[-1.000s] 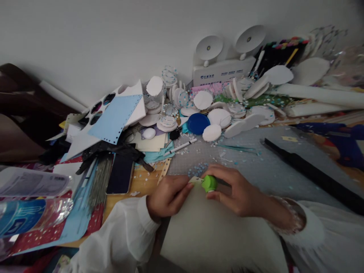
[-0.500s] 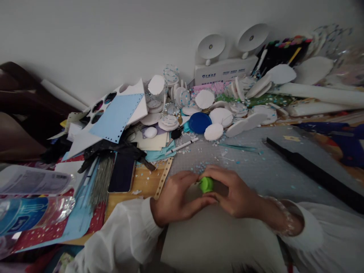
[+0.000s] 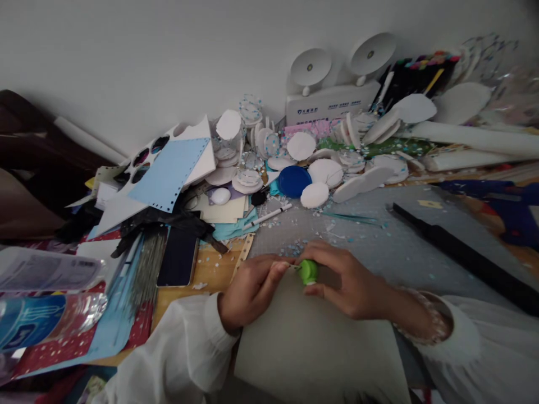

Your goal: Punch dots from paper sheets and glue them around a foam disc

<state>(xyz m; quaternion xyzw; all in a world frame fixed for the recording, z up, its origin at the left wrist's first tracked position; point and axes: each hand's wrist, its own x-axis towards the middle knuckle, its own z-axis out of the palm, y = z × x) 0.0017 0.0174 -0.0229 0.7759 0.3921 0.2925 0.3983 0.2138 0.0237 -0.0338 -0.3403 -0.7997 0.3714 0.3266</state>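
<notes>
My right hand (image 3: 343, 280) grips a small bright green craft punch (image 3: 309, 271), thumb below and fingers above it. A bit of white shows at the punch's lower edge. From the left, my left hand (image 3: 256, 289) pinches a thin pale strip (image 3: 292, 265), seemingly paper, whose end reaches the punch's slot. Most of the strip is hidden by the fingers. Below both hands lies a plain greyish sheet (image 3: 315, 348). Tiny blue and white paper bits (image 3: 290, 245) are scattered just beyond the hands.
A grey cutting mat (image 3: 421, 258) carries teal tweezers (image 3: 353, 217), a white pen (image 3: 267, 217) and a long black tool (image 3: 455, 247). White discs (image 3: 326, 173) and a blue lid (image 3: 295, 182) crowd the back. Left are a phone (image 3: 177, 257), a bottle (image 3: 46, 317) and a blue sheet with punched edges (image 3: 168, 174).
My left thumb has drawn back from under the punch and now pinches the strip beside it. My right hand keeps the punch, turned slightly. The view has shifted a little.
</notes>
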